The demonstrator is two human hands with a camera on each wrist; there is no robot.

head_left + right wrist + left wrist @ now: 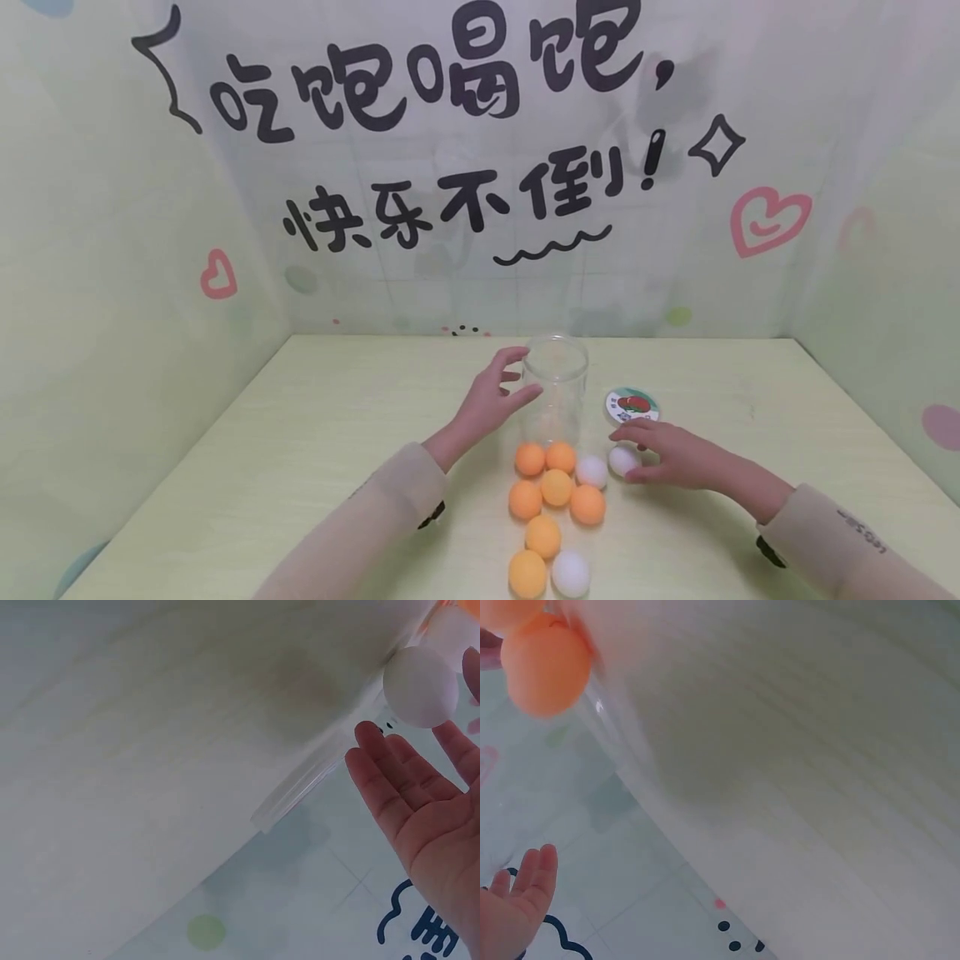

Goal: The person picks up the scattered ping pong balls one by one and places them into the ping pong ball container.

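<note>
My left hand (491, 396) reaches to the left side of a clear cylindrical jar (558, 404), its thumb and fingers spread close to the rim. The jar stands upright and has no lid on it. Over a white ball (622, 461) hovers my right hand (678, 457), thumb on the near side and fingers on the far side. In the right wrist view the same ball (421, 687) sits right by the fingertips, the thumb slightly apart from it. Several orange balls (557, 487) lie in front of the jar, with another white ball (592, 472) among them.
A round lid (632, 405) with a red and green picture lies right of the jar, just beyond my right fingers. Nearest me is a third white ball (571, 573). Behind the pale table (360, 400) hangs a printed backdrop (450, 292).
</note>
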